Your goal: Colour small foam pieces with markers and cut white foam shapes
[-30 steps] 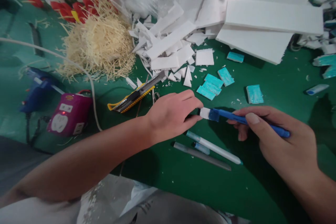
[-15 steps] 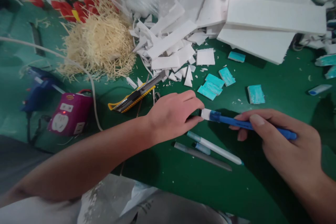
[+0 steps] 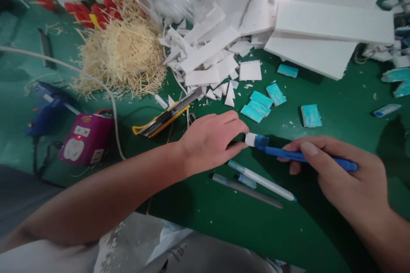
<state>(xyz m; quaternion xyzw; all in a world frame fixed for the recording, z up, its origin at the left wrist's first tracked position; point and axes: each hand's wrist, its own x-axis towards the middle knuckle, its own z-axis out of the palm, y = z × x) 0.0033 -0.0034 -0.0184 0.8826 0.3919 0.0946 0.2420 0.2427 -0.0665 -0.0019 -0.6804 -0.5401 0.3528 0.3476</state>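
Observation:
Between thumb and fingertips my left hand (image 3: 218,138) pinches a small white foam piece (image 3: 250,139), whose right end is coloured dark blue. A blue marker pen (image 3: 288,154) lies in the closed fingers of my right hand (image 3: 349,175), its tip touching the foam's blue end. Just below my left hand, a white pen with a teal tip (image 3: 269,185), a grey pen (image 3: 253,192) and a blue pen cap (image 3: 247,180) rest on the green table (image 3: 243,230). Several turquoise-coloured foam pieces (image 3: 259,104) lie above the hands.
A yellow-black utility knife (image 3: 166,115) with its blade out lies beyond my left wrist. Further left are a purple power socket (image 3: 87,138), a blue glue gun (image 3: 51,104) and straw-like shreds (image 3: 123,55). White foam scraps (image 3: 208,57) and large foam sheets (image 3: 333,21) fill the back.
My right hand and the marker have shifted slightly left and down. The blue patch on the foam's end shows more openly. My left hand stays put.

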